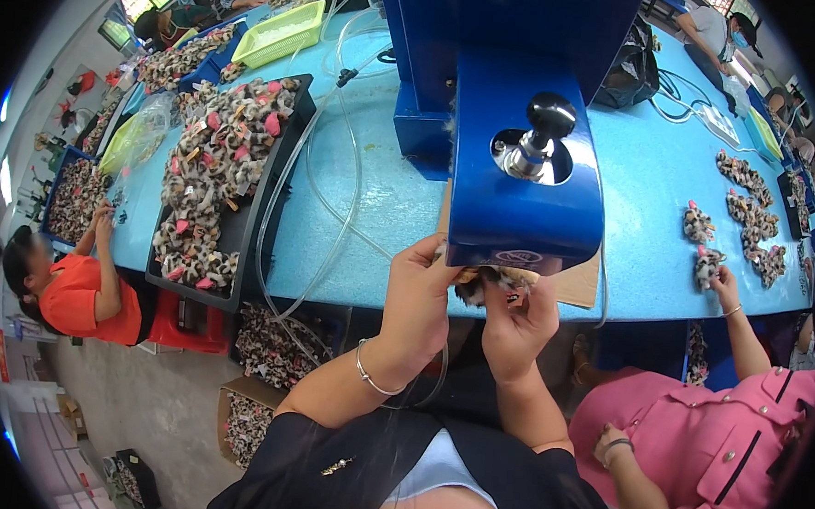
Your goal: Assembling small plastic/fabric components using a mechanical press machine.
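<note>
Both my hands are closed on one small furry plush toy (472, 293), black, white and tan, at the underside of a blue press machine (526, 205). My left hand (418, 297) grips its left side, and my right hand (520, 329) pinches its right side with thumb and fingers. The machine's front housing hides the toy's upper part and some of my left fingertips. A black ball-topped metal knob (551, 116) sticks up from the machine above my hands.
A black tray (235, 264) heaped with plush toys stands left, crossed by clear hoses (358, 174). A person in pink (693, 435) handles toys beside rows of plush toys (750, 222) at right. A person in orange (87, 293) sits left. A box of toys (226, 425) stands below.
</note>
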{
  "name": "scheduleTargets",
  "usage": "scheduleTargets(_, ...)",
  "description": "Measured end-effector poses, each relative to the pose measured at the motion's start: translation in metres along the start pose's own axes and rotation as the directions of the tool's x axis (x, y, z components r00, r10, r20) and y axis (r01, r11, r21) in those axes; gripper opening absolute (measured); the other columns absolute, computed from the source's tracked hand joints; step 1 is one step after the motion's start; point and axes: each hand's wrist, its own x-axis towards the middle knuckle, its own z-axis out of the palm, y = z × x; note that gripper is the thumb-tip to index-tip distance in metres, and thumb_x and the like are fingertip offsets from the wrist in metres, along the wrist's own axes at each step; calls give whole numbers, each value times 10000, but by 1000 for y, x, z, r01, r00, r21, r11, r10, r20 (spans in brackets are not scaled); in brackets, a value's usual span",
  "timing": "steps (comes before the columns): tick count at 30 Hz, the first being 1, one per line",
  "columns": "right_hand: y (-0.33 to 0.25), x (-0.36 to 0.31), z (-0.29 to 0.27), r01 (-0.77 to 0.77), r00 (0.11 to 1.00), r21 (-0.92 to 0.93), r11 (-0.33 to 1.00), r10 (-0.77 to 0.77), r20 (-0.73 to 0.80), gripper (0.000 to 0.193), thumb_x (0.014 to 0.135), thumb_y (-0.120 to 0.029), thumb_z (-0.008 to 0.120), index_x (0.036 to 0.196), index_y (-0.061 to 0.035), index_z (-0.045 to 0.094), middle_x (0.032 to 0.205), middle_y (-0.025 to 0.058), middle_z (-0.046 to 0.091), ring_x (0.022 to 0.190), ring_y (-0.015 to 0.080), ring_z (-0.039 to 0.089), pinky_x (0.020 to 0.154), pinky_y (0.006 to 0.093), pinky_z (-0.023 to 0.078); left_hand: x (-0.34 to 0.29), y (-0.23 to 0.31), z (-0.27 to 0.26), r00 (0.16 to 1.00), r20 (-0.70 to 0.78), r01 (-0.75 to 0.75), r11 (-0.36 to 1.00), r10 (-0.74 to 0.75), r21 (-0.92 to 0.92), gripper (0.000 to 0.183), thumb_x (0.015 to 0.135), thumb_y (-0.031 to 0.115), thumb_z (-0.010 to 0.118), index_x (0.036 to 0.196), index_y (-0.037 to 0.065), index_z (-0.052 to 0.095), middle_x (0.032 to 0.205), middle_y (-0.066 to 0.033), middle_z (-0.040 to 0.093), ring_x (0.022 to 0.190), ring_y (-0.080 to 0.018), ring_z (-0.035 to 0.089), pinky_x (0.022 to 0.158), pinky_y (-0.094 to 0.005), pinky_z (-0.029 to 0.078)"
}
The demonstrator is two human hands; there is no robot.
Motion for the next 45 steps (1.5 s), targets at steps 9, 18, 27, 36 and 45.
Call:
scheduleTargets(9,1,-5,-3,25,999,-59,998,-23,35,283,797,101,711,1063,17,662,1058,155,657,887,230,655,748,288,513,-6,-2,0,999,-55,-5,1000,4,-24,173,918,124,719,1003,-25,696,901,-56,709,771,-82,638,708,-222,497)
scheduleTargets(18,19,-15,-49,-208,975,-19,978,209,74,356,947,50,592,1296,33,525,1147,96,637,1028,143,614,892,269,497,-20,0,-41,986,148,30,944,-83,328,345,892,155,752,1172,-25,660,1080,-77,686,874,-96,646,771,-244,500)
scheduleTargets(27,127,78,-333,-324,946,-601,731,254,-201,456,1021,-148,570,1408,35,412,1224,173,593,1131,229,593,953,331,486,-11,189,-211,775,-177,-175,475,607,862,271,869,84,732,1136,43,705,1000,-8,707,851,-82,620,769,-253,502)
scheduleTargets(36,96,92,-293,58,996,-997,50,-68,54,405,1011,-156,566,1345,62,492,1301,286,557,1223,415,544,1029,442,439,73,211,-279,780,316,-65,-434,539,899,339,803,257,777,1067,57,702,1054,-129,705,963,-341,662,878,-425,523)
scheduleTargets(45,10,1,-113,131,990,-738,662,-123,66,259,972,-10,581,1229,15,598,1105,138,633,931,223,630,729,333,509,116,198,-277,796,63,138,-283,602,949,299,772,143,745,1035,77,618,957,-162,687,925,-393,666,820,-486,523)
